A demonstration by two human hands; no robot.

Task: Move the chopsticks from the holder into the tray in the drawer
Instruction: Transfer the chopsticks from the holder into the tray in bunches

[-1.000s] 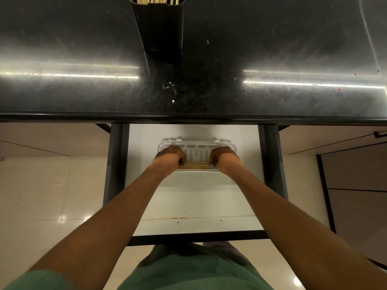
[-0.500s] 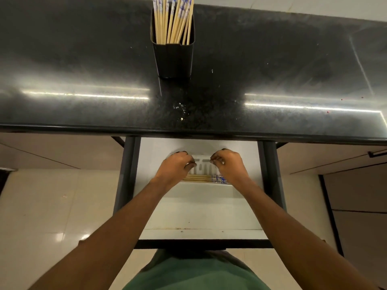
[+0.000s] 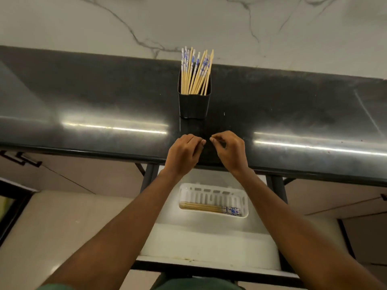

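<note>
A black holder [image 3: 194, 105] stands on the dark counter, filled with several wooden chopsticks [image 3: 195, 72] with blue-patterned tops. Below the counter an open white drawer [image 3: 209, 245] holds a white slotted tray [image 3: 213, 194]. A few chopsticks [image 3: 206, 207] lie flat along the tray's near side. My left hand [image 3: 184, 154] and my right hand [image 3: 229, 150] hover side by side over the counter's front edge, below the holder. Both hold nothing; their fingers are loosely curled with the tips apart.
The glossy black counter [image 3: 83, 105] runs the full width, with a marble wall [image 3: 104, 21] behind it. Dark drawer rails [image 3: 276, 191] flank the drawer. Pale floor tiles [image 3: 62, 216] show at the left below.
Both hands let go of the chopsticks laid in the tray and rose out of the drawer to the counter's front edge. The view tilted up, bringing the whole holder into sight.
</note>
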